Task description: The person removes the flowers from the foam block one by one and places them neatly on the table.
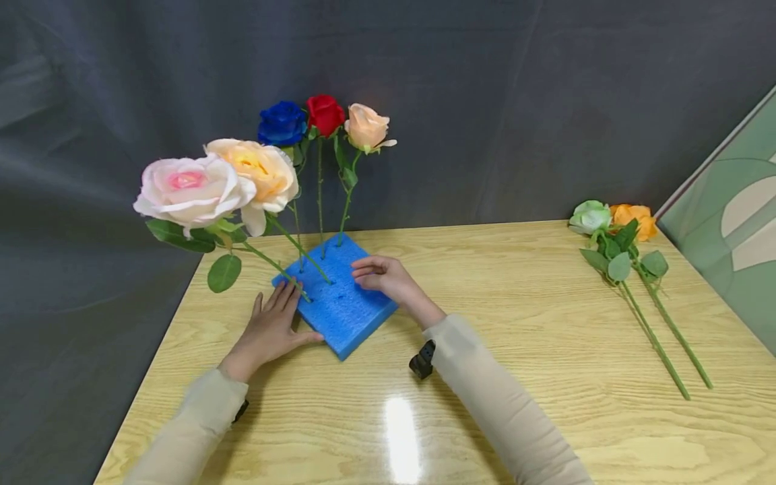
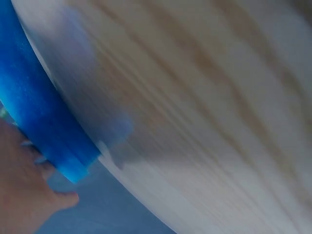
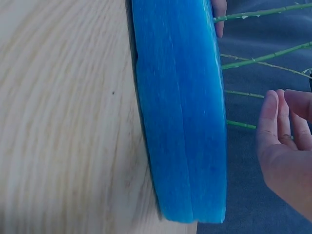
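The spread left hand [image 1: 273,331] touches the foam block [image 1: 351,316]; the relaxed right hand [image 1: 391,278], above it, holds nothing. Five flowers [image 1: 325,116] already stand in the block; two loose flowers [image 1: 620,267] lie unplaced, right of both hands.

blue foam block [image 1: 351,316], flat on wooden table [image 1: 485,404], turned cornerwise. five artificial roses stuck in top by green stems. blue rose [image 1: 281,124], red rose [image 1: 325,115], pale peach rose [image 1: 366,126] along far side; red stem nearly upright, pale peach leaning right. cream-peach rose [image 1: 263,172] and pink-white rose [image 1: 194,185] nearer, larger blooms, both leaning left, overhanging block edge. left hand [image 1: 274,330] spread against block's left side; right hand [image 1: 388,277] above right part, fingers bent loosely.
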The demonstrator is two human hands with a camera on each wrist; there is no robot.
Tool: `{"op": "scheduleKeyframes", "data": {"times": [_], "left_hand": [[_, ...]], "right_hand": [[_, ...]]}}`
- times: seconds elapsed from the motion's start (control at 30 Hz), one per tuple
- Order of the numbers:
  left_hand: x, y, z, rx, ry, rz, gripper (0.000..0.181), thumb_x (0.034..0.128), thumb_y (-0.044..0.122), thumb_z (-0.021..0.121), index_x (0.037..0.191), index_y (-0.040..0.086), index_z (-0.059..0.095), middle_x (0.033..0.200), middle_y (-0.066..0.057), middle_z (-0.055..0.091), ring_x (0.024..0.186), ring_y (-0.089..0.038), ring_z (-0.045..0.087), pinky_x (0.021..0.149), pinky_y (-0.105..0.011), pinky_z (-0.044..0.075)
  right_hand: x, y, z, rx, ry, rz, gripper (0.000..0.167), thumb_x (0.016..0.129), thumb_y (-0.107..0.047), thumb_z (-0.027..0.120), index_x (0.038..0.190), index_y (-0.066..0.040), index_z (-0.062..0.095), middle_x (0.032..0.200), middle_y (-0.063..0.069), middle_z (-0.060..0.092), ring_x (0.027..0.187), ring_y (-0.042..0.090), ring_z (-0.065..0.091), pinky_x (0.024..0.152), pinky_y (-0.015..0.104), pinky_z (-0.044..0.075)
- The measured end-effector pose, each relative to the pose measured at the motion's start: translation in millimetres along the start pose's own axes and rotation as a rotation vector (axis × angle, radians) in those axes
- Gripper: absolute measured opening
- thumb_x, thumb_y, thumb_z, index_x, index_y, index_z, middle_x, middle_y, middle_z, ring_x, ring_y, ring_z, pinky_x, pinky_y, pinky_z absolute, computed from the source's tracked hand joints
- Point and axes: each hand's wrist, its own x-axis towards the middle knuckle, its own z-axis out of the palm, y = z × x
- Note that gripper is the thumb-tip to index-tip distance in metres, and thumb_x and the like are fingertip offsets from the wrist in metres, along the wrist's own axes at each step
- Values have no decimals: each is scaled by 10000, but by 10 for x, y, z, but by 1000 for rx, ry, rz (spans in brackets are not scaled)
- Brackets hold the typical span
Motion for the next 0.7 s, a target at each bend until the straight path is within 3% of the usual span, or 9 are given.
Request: {"op": "scheduleKeyframes", "data": {"times": [0.2,0.4,0.7], "left_hand": [[-32,129,56,3,44,-32,1123,775,721,578,1518,-14,170,1595,-219,119,1474,-419,106,1114,-702,71],[-54,275,113,29,85,-68,1112,786,696,587,1512,-33,168,1591,-226,129,1465,-434,129,1076,-749,94],[-84,492,152,60,138,-123,1104,796,677,596,1496,-69,181,1561,-266,190,1439,-471,179,1041,-761,186]], "right_hand": [[-2,-14,42,-10,-6,17,353,916,6,571,1267,29,579,1237,243,615,1010,146,642,881,250,526],[-6,-15,85,4,-26,6,353,915,4,571,1267,33,575,1241,247,610,1099,258,627,907,285,527],[-14,-19,122,1,-46,7,361,922,-10,569,1281,23,569,1243,228,610,1143,315,605,952,341,521]]}}
